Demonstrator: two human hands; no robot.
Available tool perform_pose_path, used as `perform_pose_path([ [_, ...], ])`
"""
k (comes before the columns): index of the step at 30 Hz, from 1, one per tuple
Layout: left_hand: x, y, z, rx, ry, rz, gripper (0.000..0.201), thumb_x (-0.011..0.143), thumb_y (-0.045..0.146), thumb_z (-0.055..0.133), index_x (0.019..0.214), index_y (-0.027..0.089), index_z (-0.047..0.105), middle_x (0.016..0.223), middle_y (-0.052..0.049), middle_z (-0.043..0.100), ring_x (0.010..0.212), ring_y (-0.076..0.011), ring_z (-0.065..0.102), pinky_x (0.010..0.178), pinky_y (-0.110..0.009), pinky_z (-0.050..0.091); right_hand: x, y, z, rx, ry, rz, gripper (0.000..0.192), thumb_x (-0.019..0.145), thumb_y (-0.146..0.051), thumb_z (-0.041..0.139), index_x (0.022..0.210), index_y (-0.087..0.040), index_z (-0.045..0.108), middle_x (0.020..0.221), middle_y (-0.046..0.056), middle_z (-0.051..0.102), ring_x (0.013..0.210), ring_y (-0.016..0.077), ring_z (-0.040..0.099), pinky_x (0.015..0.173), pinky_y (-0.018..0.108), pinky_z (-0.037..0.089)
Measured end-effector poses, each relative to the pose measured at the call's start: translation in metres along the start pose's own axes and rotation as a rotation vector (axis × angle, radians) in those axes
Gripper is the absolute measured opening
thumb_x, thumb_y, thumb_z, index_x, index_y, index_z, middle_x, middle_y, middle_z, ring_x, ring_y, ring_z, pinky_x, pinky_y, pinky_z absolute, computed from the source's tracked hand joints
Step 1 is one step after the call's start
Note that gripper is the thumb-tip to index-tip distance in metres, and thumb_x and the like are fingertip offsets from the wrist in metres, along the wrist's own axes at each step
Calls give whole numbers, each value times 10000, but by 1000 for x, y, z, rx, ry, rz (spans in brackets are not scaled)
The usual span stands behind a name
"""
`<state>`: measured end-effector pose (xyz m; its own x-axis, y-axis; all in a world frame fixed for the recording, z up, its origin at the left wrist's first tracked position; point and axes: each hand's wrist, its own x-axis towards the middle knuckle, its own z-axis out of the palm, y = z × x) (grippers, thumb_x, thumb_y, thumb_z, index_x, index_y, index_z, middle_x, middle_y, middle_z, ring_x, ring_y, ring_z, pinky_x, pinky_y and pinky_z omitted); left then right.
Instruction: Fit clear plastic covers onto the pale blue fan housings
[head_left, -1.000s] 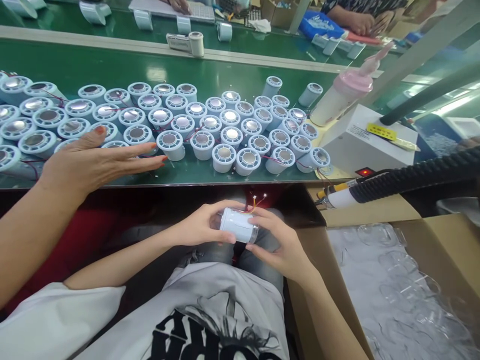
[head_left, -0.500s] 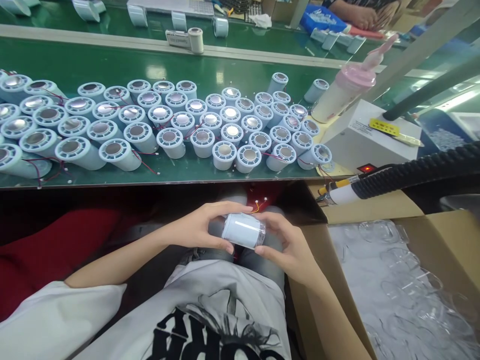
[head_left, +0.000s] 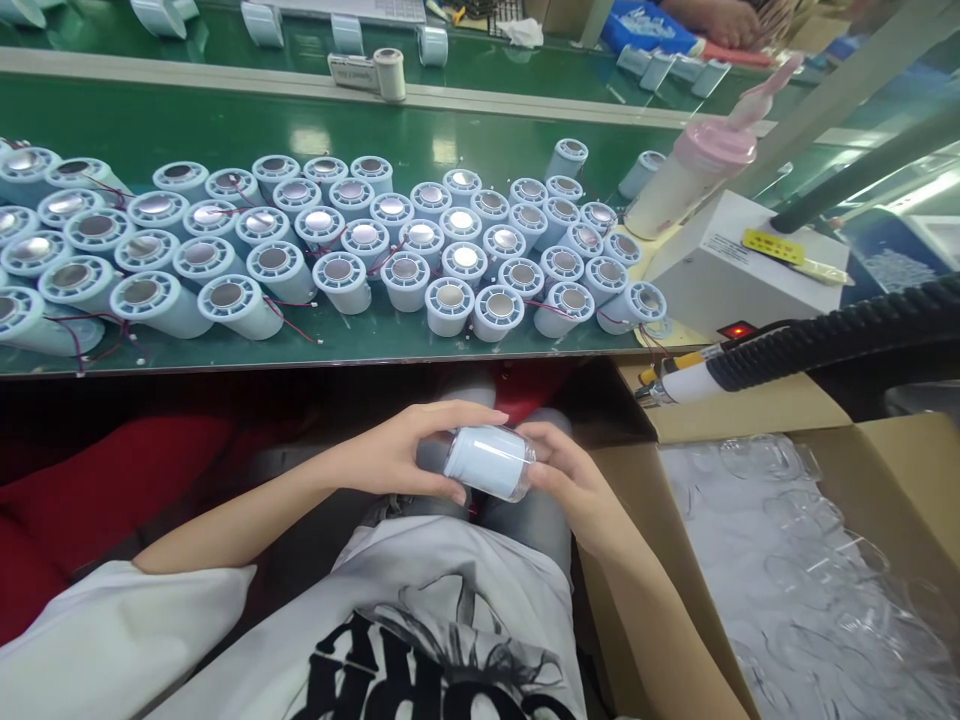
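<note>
The left grip [head_left: 394,450] holds a pale blue tube [head_left: 487,462], with the fingers on top and the thumb low down at its left end. The right grip [head_left: 581,490] has its fingers and thumb on the other end, where a clear cover [head_left: 528,465] pokes out past the blue. So the tube lies on its side between the two grips, a bit tilted, above the person's lap. Below the grips is the person's white shirt [head_left: 450,570], with a big black print on the front.

Past both grips is a green worktop [head_left: 225,115]. Lots of blue cups [head_left: 450,308] stand and lean there in a crowd, and many have a shiny round spot on top. Thin red wires [head_left: 296,305] stick out by some of them.

Ahead and to the right of the right grip is a white box [head_left: 720,265] with a yellow tag [head_left: 772,246]. A bottle [head_left: 679,190] with a pink lid is just behind it. A black hose [head_left: 840,335] hangs nearer the right grip. Right beside that arm is an open carton [head_left: 911,480] with clear plastic pieces [head_left: 840,590] in it. Far ahead, another person's hand [head_left: 731,24] is near a blue tray [head_left: 613,40].
</note>
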<state>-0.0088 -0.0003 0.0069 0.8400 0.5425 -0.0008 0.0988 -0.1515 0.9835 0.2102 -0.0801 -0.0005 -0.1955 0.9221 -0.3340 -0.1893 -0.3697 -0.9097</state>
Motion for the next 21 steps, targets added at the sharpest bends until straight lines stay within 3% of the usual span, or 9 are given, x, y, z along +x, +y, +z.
perform_pose_path([
  [12, -2, -2, 0, -14, 2, 60, 708, 709, 224, 762, 1361, 287, 492, 1416, -93, 483, 1311, -293, 444, 1052, -384, 417, 3, 4, 9, 201, -39, 214, 478, 748, -617, 624, 920, -190, 496, 631, -3, 652, 487, 140, 635, 436, 199, 490],
  [21, -1, -5, 0, -35, 8, 117, 696, 710, 205, 763, 1348, 303, 503, 1422, -101, 471, 1310, -307, 442, 1049, -416, 415, 5, 3, 13, 324, -119, 369, 526, 809, -658, 496, 796, -141, 591, 582, 50, 663, 394, 98, 576, 346, 138, 426],
])
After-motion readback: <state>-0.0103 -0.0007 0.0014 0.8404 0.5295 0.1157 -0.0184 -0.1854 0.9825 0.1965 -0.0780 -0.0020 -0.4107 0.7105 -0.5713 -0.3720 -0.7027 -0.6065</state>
